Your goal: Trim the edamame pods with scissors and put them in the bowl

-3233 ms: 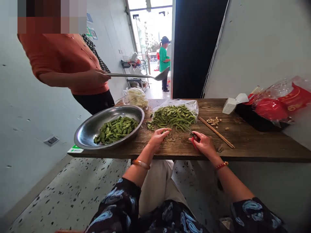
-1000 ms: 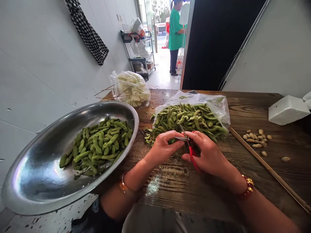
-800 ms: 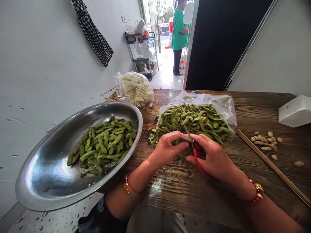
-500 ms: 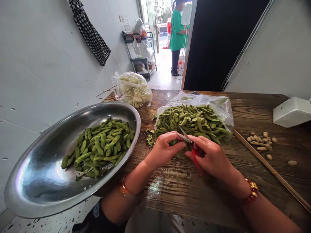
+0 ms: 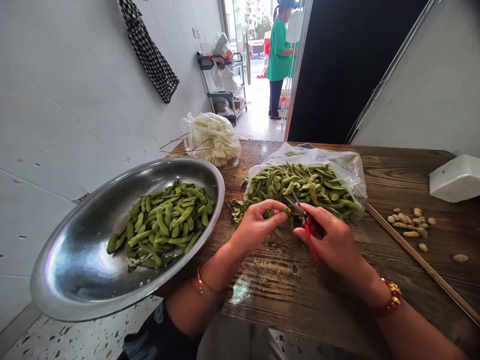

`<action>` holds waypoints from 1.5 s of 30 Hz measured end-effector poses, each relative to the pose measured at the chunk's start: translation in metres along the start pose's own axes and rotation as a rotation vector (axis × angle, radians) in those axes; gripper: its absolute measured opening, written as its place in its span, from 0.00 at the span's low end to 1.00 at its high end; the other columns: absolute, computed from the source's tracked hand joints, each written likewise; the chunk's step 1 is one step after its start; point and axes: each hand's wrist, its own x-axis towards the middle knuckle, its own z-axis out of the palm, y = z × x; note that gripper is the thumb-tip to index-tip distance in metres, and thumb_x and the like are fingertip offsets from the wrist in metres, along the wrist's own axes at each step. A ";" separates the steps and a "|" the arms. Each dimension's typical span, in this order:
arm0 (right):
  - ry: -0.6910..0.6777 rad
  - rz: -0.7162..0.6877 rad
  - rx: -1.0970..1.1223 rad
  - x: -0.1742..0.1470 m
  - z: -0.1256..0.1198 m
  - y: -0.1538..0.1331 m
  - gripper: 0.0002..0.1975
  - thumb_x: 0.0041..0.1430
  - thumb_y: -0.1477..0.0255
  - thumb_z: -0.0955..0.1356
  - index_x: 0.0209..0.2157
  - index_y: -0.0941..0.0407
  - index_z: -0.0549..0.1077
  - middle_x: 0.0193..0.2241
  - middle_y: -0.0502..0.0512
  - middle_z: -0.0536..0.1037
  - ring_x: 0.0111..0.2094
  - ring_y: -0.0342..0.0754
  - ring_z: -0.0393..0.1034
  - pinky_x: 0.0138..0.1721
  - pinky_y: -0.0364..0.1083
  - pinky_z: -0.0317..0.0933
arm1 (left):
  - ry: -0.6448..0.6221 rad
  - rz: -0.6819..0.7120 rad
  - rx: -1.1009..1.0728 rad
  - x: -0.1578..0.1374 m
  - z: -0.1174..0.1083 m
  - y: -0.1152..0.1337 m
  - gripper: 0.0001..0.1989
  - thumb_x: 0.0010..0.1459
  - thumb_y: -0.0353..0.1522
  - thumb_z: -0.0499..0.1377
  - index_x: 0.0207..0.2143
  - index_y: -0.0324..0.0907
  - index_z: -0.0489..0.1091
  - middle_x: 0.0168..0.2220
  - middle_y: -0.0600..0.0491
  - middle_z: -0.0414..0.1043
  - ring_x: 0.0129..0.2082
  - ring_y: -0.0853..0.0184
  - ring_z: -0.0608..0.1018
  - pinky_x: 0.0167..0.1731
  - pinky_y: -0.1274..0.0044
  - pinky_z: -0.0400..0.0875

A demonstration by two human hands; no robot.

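This looks like a small shop or eatery opening on a street (image 5: 258,65): past the doorway (image 5: 258,102) stand buildings (image 5: 255,12) and a person (image 5: 278,52) in green. A trolley (image 5: 223,94) loaded with bags (image 5: 222,47) stands by the wall (image 5: 86,100), a checked cloth (image 5: 152,55) hangs there, and the wooden tabletop (image 5: 397,170) bears a big steel bowl (image 5: 82,260) and heaped pods (image 5: 300,182).

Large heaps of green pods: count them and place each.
2: one heap in the metal bowl, the other heap to its right, against a clear plastic bag.
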 end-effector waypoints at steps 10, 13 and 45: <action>-0.011 -0.123 -0.085 0.000 0.005 0.000 0.30 0.54 0.60 0.70 0.57 0.53 0.62 0.43 0.59 0.72 0.42 0.54 0.69 0.45 0.54 0.67 | -0.027 -0.213 -0.428 -0.001 0.001 0.006 0.16 0.47 0.38 0.66 0.34 0.39 0.66 0.24 0.58 0.66 0.16 0.81 0.61 0.13 0.87 0.49; -0.013 -0.123 -0.081 0.000 0.005 -0.001 0.30 0.54 0.60 0.70 0.57 0.53 0.62 0.42 0.59 0.73 0.40 0.53 0.69 0.43 0.53 0.67 | -0.051 -0.207 -0.413 -0.001 0.003 0.005 0.17 0.46 0.38 0.67 0.34 0.39 0.66 0.25 0.56 0.68 0.17 0.80 0.64 0.13 0.87 0.50; -0.024 -0.080 -0.010 0.000 -0.002 -0.006 0.25 0.57 0.60 0.69 0.54 0.54 0.66 0.34 0.55 0.73 0.32 0.48 0.68 0.36 0.48 0.67 | -0.064 -0.148 -0.272 -0.003 0.004 0.004 0.14 0.48 0.37 0.66 0.33 0.39 0.67 0.24 0.58 0.66 0.18 0.80 0.63 0.14 0.87 0.50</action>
